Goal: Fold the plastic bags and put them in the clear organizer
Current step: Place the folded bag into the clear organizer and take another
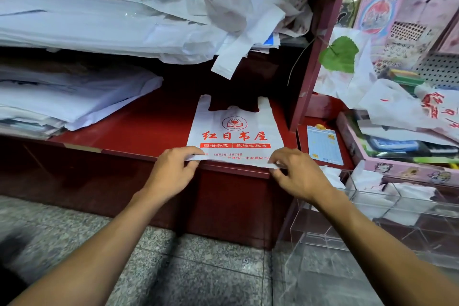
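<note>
Gripping now: we pinch the near bottom edge of the plastic bag (234,129) with both hands, at the front lip of the red shelf (139,129).
Left hand (171,169): thumb and fingers curled on the bag's left bottom corner.
Right hand (296,172): fingers pinching the right bottom corner, thumb below the edge.
Bag: white with red print, lying flat on the shelf, handles pointing away from us.
Clear organizer (372,218): to our right, just beside the right forearm, with white folded bags in its far compartments.
Left stacks (74,97): white sheets piled on the shelf, well apart from the bag.
Farther up: a loose heap of crumpled bags (243,7) on the upper shelf.
</note>
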### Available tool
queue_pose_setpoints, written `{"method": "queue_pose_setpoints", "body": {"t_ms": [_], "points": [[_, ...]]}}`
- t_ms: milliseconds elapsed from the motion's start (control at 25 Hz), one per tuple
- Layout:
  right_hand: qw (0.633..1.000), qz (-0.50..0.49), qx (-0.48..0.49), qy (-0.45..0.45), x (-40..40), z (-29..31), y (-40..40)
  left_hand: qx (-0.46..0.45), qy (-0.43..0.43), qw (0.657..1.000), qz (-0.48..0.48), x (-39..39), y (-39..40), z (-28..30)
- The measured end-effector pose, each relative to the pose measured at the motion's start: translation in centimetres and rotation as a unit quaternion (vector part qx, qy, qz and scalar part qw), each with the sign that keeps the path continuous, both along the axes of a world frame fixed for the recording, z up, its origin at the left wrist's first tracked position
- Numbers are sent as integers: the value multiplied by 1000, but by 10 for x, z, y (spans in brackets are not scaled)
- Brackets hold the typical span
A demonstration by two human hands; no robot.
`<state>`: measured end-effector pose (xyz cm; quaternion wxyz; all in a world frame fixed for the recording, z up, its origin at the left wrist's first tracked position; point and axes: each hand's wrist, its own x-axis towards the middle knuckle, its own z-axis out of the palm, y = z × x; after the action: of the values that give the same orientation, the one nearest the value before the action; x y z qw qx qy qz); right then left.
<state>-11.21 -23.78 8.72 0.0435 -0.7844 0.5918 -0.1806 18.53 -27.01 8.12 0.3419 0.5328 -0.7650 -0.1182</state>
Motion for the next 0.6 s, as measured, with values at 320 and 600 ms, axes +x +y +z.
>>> {"method": "queue_pose_setpoints", "body": {"t_ms": [320,600], "points": [[908,-107,42,-404,-4,11,-6,124,169,978,-4,13,-6,3],[927,-121,107,-339,-9,9,-12,133,133,979,83,10,-17,-4]]}}
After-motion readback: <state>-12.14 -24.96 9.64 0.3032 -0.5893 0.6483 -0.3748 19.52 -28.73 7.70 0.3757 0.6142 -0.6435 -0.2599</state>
